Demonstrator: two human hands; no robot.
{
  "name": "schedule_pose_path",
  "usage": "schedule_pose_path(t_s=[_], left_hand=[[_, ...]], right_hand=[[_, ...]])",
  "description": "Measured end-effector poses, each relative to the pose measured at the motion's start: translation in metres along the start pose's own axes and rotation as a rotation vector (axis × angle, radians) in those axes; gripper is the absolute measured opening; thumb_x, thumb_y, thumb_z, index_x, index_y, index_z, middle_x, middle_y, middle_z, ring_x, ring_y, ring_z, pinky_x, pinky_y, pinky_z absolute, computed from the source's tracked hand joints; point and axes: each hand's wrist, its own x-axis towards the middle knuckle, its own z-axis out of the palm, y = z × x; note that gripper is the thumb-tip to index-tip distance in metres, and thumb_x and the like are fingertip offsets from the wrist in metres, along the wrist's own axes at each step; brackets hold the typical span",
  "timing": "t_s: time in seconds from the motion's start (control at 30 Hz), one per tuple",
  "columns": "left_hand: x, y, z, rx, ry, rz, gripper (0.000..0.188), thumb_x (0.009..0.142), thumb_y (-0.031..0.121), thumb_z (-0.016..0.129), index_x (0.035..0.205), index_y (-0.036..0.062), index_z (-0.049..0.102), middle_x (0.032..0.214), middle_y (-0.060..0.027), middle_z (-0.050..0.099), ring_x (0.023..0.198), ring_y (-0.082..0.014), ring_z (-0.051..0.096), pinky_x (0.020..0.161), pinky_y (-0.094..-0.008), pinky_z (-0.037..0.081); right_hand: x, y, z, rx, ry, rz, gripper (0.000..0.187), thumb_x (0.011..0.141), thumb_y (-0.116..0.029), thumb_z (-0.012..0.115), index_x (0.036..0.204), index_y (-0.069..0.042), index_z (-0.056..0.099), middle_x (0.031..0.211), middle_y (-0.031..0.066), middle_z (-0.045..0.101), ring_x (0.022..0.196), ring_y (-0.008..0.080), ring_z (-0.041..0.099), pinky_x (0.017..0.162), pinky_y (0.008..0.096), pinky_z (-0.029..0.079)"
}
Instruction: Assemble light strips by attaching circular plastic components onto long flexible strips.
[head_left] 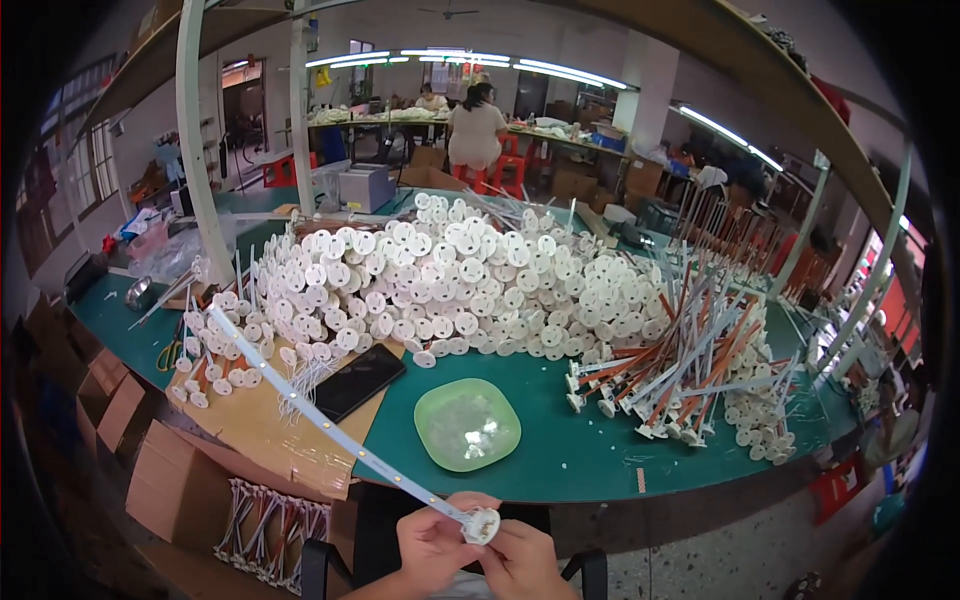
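Observation:
Close to my body, below the table's front edge, both hands hold a long white LED strip (330, 428) that ends in a round white disc base (482, 526). The fingers of my left hand (428, 548) are closed around the strip's lower end beside the disc. My right hand (524, 562) pinches the disc from the other side. Up and to the left, the strip slants over the cardboard, its far tip near the pile. Small fittings show on the disc's face, too small to make out. Some of my fingertips are hidden behind the disc.
A large pile of white disc-ended pieces (440, 285) covers the green table (540, 470). In front lie a pale green bowl (424, 440), a black phone (362, 383) and a cardboard sheet (260, 425). Orange and white strips (670, 370) lie right; an open carton (180, 480) stands lower left.

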Motion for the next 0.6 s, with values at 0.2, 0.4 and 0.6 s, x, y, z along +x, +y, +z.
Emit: schedule_pose_path(t_s=[0.2, 0.4, 0.6], left_hand=[[-0.004, -0.005, -0.002, -0.149, 0.141, 0.037, 0.048, 0.082, 0.017, 0.077, 0.122, 0.0018, 0.056, 0.114, -0.022, 0.063, 0.108, -0.0317, 0.06, 0.096, -0.0439, 0.047], [-0.01, 0.002, 0.0, -0.094, 0.123, -0.068, 0.047, 0.084, 0.02, 0.075, 0.123, 0.0037, 0.056, 0.114, -0.0213, 0.064, 0.108, -0.0301, 0.06, 0.095, -0.0418, 0.049], [-0.009, 0.001, -0.01, -0.198, 0.129, -0.04, 0.047, 0.085, 0.017, 0.073, 0.128, 0.0072, 0.054, 0.116, -0.0218, 0.062, 0.11, -0.0312, 0.059, 0.097, -0.043, 0.048]], right_hand=[[-0.005, -0.016, 0.011, 0.082, 0.407, -0.111, 0.007, 0.075, 0.003, 0.072, 0.081, 0.003, 0.069, 0.078, 0.0142, 0.067, 0.069, 0.0268, 0.064, 0.061, 0.0345, 0.05], [0.003, -0.017, 0.028, 0.117, 0.399, -0.268, 0.014, 0.071, 0.002, 0.071, 0.085, 0.001, 0.07, 0.078, 0.0147, 0.067, 0.067, 0.0306, 0.064, 0.061, 0.0359, 0.05], [0.007, -0.018, 0.029, 0.028, 0.346, -0.279, 0.018, 0.069, 0.001, 0.072, 0.087, -0.002, 0.071, 0.086, 0.0137, 0.068, 0.074, 0.0316, 0.063, 0.067, 0.0352, 0.051]])
